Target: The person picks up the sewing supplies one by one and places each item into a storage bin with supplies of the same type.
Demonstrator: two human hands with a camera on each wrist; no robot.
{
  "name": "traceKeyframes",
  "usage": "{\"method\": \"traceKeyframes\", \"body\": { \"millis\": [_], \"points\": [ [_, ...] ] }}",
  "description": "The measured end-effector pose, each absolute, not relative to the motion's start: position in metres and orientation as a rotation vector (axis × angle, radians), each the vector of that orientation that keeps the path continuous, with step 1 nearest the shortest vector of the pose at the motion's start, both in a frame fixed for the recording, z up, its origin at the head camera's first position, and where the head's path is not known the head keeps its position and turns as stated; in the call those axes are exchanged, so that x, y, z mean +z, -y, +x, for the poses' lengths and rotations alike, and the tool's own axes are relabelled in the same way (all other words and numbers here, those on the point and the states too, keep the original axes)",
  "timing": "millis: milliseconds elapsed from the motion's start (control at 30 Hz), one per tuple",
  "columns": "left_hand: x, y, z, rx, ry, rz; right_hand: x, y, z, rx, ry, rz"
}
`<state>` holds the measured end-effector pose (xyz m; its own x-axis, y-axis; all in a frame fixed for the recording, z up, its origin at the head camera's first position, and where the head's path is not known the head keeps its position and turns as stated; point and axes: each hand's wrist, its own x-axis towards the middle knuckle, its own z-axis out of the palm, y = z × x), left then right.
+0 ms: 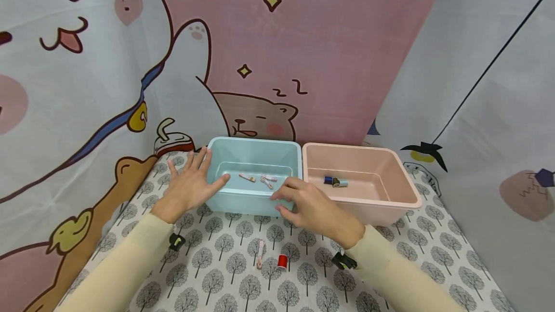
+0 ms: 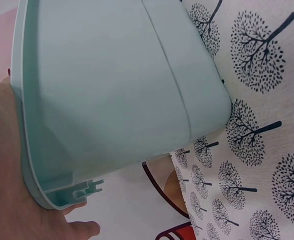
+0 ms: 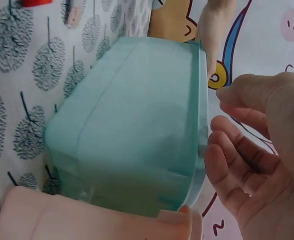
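Observation:
My left hand [image 1: 188, 188] is spread out over the front left corner of a light blue plastic bin [image 1: 256, 199], fingers straight and thumb apart. In the left wrist view, that hand lies along the bin's rim [image 2: 18, 100]. My right hand [image 1: 310, 206] is by the front right rim of the same bin, fingers loosely bent and holding nothing; the right wrist view shows its fingertips [image 3: 216, 152] right at the rim. Inside the blue bin lie several small, slim pale pink pieces [image 1: 266, 182], one with a tan end [image 1: 248, 177].
A peach bin [image 1: 362, 201] stands right beside the blue one, with dark blue [image 1: 327, 180], olive [image 1: 336, 183] and pale blue [image 1: 343, 183] thread spools inside. Nearer me on the tree-print cloth lie a red thread spool [image 1: 282, 262] and a slim pale pink piece [image 1: 260, 254]. Printed curtains hang behind.

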<state>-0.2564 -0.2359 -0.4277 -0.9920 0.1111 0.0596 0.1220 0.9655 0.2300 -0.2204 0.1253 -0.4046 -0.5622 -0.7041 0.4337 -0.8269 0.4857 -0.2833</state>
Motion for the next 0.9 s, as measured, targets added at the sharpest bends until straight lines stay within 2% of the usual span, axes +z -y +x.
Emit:
{"method": "traceKeyframes", "body": {
  "millis": [900],
  "points": [
    [-0.428,0.236,-0.257,-0.36,3.07,-0.179,-0.451,-0.152,-0.207,0.692,2.775,1.659]
  ]
}}
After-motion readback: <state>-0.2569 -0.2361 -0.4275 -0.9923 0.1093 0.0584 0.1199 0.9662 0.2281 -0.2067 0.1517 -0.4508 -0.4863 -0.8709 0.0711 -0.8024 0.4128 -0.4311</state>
